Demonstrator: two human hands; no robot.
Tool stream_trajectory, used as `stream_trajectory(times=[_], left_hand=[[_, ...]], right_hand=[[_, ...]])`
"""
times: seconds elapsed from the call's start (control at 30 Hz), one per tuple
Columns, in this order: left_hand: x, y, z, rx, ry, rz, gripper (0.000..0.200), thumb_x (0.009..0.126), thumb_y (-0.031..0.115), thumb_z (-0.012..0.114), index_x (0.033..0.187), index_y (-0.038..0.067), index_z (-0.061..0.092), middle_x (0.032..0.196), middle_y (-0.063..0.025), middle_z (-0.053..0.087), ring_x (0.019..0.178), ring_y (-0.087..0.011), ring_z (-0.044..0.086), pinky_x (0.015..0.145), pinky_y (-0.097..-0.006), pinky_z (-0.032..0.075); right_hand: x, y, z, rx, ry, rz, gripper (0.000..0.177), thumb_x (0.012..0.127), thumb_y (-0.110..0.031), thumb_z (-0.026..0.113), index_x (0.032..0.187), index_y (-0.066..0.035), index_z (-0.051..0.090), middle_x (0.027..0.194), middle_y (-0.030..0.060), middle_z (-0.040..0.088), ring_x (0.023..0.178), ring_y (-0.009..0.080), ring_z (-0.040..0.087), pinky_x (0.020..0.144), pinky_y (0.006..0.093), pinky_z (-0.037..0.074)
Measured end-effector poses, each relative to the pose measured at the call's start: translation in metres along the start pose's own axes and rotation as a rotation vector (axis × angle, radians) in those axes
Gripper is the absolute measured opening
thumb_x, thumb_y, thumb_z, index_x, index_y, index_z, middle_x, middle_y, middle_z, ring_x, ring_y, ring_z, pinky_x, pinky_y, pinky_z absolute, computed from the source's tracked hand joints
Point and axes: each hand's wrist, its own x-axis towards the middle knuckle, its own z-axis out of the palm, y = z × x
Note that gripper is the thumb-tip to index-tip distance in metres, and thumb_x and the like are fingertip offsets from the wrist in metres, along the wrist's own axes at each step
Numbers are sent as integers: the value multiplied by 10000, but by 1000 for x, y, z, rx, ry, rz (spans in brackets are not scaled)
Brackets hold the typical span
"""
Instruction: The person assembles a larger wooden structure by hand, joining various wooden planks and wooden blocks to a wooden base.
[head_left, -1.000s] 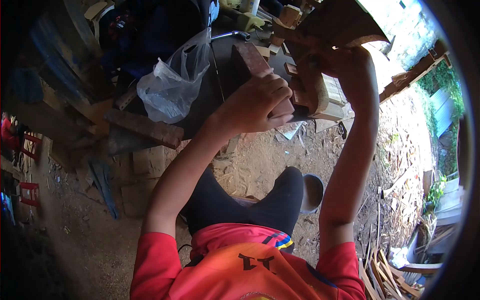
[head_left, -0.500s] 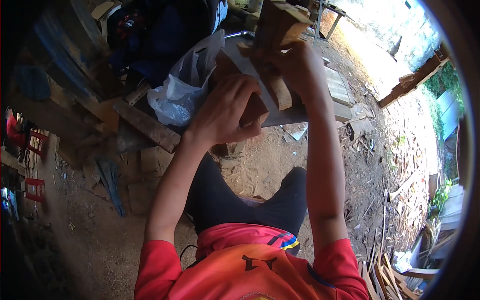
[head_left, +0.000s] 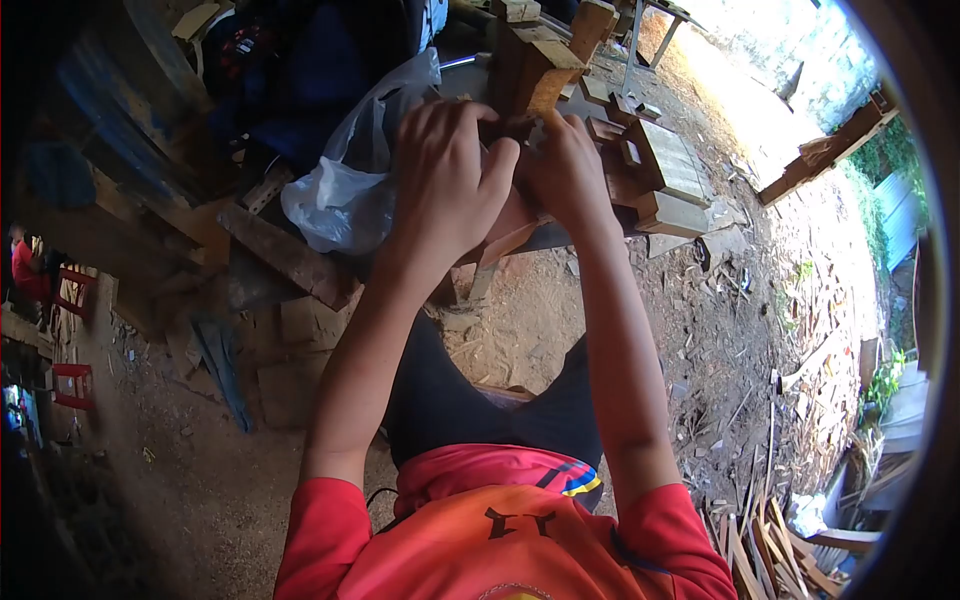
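My left hand (head_left: 450,170) is closed over a reddish-brown wooden block (head_left: 508,240), whose lower end shows below the thumb. Right beside it, my right hand (head_left: 568,175) has its fingers curled in, the fingertips meeting the left hand's side. What the right fingers grip is hidden in shadow. Just beyond the hands, an upright wooden piece (head_left: 545,85) with a lighter cut face stands on the work surface. A crumpled clear plastic bag (head_left: 340,205) lies left of my left hand.
Several cut wooden blocks (head_left: 670,160) sit to the right of my hands. A long wooden board (head_left: 285,250) juts out at the left. Wood scraps (head_left: 770,550) are heaped at lower right. Red stools (head_left: 72,385) and a person in red (head_left: 28,268) are far left.
My hands have come together. The right hand has moved left and down, away from the curved wooden piece's earlier place. The left hand has shifted up, and blocks at the right are now uncovered.
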Motion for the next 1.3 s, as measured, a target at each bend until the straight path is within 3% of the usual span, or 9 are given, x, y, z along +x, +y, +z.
stream_trajectory(times=[0.1, 0.2, 0.3, 0.5, 0.93, 1.03, 1.1, 1.17, 1.3], left_hand=[[8, -10, 19, 216, -53, 58, 399, 973, 292, 509, 981, -39, 731, 1020, -260, 730, 1128, -414, 613, 1166, -519, 317], [17, -11, 24, 346, -196, 32, 426, 983, 275, 482, 925, -43, 760, 1023, -267, 749, 1180, -418, 615, 1197, -528, 280], [29, -2, 11, 322, -481, -120, 494, 1043, 331, 373, 1149, -17, 708, 1202, -274, 713, 1392, -440, 489, 1265, -531, 172], [15, -13, 25, 359, -305, 9, 476, 1048, 322, 394, 1203, -26, 678, 1249, -253, 703, 1405, -434, 478, 1269, -527, 161], [19, -7, 21, 372, -325, 0, 478, 1032, 324, 437, 1252, -42, 652, 1303, -255, 677, 1412, -421, 472, 1264, -526, 180], [21, 5, 20, 369, -362, -30, 495, 1029, 333, 455, 1283, -48, 645, 1310, -266, 670, 1411, -426, 472, 1260, -520, 194], [20, 4, 17, 358, -376, -31, 505, 1028, 339, 469, 1297, -52, 642, 1326, -273, 660, 1407, -428, 477, 1259, -512, 205], [19, 0, 18, 334, -354, -15, 507, 1029, 342, 492, 1294, -63, 645, 1362, -281, 637, 1408, -432, 478, 1266, -499, 215], [20, 1, 17, 306, -346, -25, 521, 1032, 349, 501, 1313, -67, 639, 1390, -281, 620, 1428, -431, 460, 1272, -493, 220]], right_hand=[[-4, 3, 10, 129, 49, -43, 387, 843, -259, 763, 1147, -51, 643, 1071, 231, 687, 1029, 427, 671, 884, 497, 554], [-4, 3, 12, 280, -5, -53, 360, 863, -198, 746, 1145, -26, 604, 1033, 251, 695, 983, 448, 675, 855, 503, 555], [-10, 10, 25, 216, 22, -56, 381, 872, -157, 732, 1171, 10, 565, 997, 256, 704, 945, 463, 678, 829, 507, 557], [-12, 6, 27, 286, 57, -49, 403, 872, -128, 715, 1218, 0, 555, 1014, 239, 718, 969, 459, 685, 807, 512, 564], [-11, 3, 24, 388, 61, -13, 439, 882, -135, 688, 1294, -48, 563, 1027, 245, 723, 974, 472, 683, 812, 513, 564], [-12, 3, 23, 372, 52, 23, 544, 899, -162, 661, 1396, 4, 517, 1135, 299, 694, 1060, 487, 661, 888, 517, 551], [-15, 9, 26, 304, -13, 38, 756, 908, -164, 660, 1511, 153, 332, 1368, 361, 582, 1212, 483, 611, 997, 483, 527], [-32, 5, 21, 156, 117, -12, 797, 922, -166, 674, 1517, 185, 277, 1377, 373, 569, 1250, 483, 593, 1020, 481, 518], [-75, -11, -37, 204, 47, 3, 671, 982, -185, 673, 1500, 125, 382, 1366, 325, 602, 1226, 451, 624, 1007, 461, 531]])
